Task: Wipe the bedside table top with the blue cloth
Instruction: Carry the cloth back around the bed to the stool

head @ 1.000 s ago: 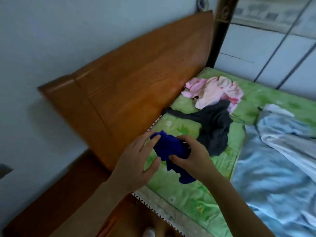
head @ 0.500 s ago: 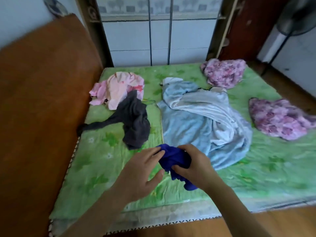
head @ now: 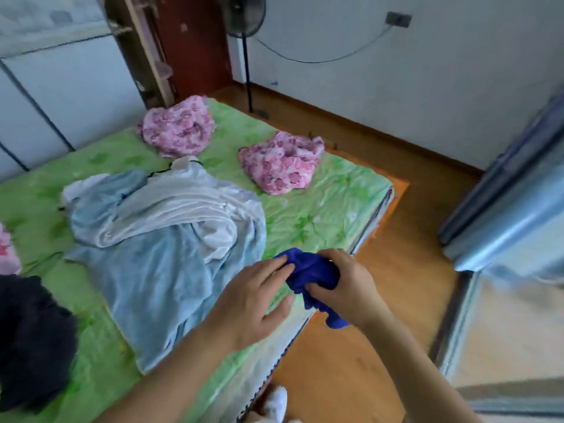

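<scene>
Since the blue cloth is bunched rather than spread, I read this as gathering it into a wad fit for wiping. My right hand has its fingers curled round it, thumb pinching from below, and a tail of fabric hangs down over the floor. My left hand is flat beside it, fingers straight and loosely spread. Its tips touch the cloth's left edge, probably to tuck or steady it.

The cloth is held in the air above the corner of the bed, not on any surface. The bedside desk is nowhere in view, so wiping has not begun, and I judge I must turn to find it.

On the bed lie a pale blue blanket, two pink floral bundles and a dark garment at the left edge. A standing fan is by the far wall. A shiny grey panel on the right is too blurred to name.
</scene>
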A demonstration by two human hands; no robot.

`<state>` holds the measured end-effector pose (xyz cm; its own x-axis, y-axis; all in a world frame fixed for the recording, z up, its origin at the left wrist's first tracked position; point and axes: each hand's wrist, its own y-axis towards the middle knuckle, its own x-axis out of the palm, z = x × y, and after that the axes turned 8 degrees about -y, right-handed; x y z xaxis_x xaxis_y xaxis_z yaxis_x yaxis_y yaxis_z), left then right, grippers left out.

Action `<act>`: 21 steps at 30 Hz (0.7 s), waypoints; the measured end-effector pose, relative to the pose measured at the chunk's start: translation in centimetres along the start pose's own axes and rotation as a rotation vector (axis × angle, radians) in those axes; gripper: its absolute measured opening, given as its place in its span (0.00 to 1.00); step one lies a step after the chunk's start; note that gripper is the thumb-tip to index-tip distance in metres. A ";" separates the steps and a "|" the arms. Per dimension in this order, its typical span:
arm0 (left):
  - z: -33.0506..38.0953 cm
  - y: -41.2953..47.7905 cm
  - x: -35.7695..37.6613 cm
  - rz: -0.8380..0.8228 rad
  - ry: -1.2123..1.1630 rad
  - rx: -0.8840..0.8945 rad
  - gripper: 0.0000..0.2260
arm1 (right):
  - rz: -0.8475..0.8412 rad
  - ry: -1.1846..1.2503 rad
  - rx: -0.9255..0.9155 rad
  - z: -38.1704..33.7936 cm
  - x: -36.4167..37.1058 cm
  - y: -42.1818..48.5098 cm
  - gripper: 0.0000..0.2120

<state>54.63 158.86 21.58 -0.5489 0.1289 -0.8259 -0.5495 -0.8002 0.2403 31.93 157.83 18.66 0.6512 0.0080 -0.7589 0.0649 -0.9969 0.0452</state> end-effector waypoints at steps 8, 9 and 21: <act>0.8 14.6 6.1 -0.118 -0.117 0.256 0.22 | 0.213 -0.106 0.244 7.8 -7.3 2.5 0.19; 0.7 16.4 6.6 -0.119 -0.138 0.279 0.22 | 0.236 -0.114 0.270 8.5 -8.1 3.1 0.19; 3.2 34.6 13.6 -0.296 -0.218 0.525 0.21 | 0.483 -0.079 0.532 18.1 -15.2 8.2 0.20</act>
<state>26.19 134.77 20.31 -0.4119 0.4609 -0.7861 -0.9023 -0.3265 0.2814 8.90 148.12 18.76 0.4563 -0.4289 -0.7796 -0.6063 -0.7912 0.0804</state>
